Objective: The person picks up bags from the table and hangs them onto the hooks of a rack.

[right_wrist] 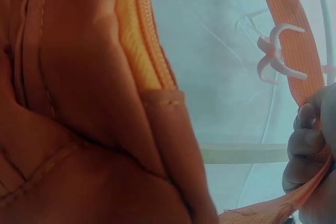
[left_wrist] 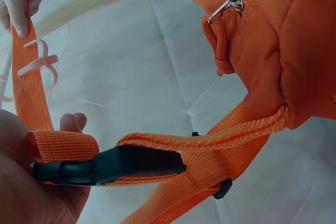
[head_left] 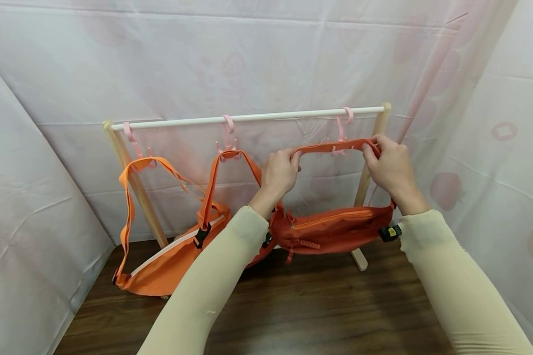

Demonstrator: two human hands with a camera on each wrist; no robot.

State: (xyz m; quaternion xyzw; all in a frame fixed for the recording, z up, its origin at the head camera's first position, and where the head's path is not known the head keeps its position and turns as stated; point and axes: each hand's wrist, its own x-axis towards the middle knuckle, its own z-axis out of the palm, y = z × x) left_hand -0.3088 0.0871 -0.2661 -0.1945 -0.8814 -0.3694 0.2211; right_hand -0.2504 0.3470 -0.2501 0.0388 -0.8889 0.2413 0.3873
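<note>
Both hands hold the strap (head_left: pixel 317 148) of a dark orange waist bag (head_left: pixel 333 231), stretched nearly level between them. My left hand (head_left: pixel 279 173) pinches the strap's left end; in the left wrist view a black buckle (left_wrist: pixel 126 165) lies beside its fingers. With thumb and fingers, my right hand (head_left: pixel 392 165) grips the other end. The stretched strap overlaps the prongs of the right pink hook (head_left: pixel 341 130), which also show against it in the right wrist view. Below the hands hangs the bag body, its zipper (head_left: pixel 333 219) facing forward and a zip pull (left_wrist: pixel 233 1) dangling.
A white rail (head_left: pixel 271 117) on wooden posts (head_left: pixel 366 182) carries the hooks. From the left hook (head_left: pixel 133 140) and middle hook (head_left: pixel 228 133) hang other orange bags, one a light orange bag (head_left: pixel 160 276). Under the rack is a dark wooden table (head_left: pixel 315 310); pale curtains surround it.
</note>
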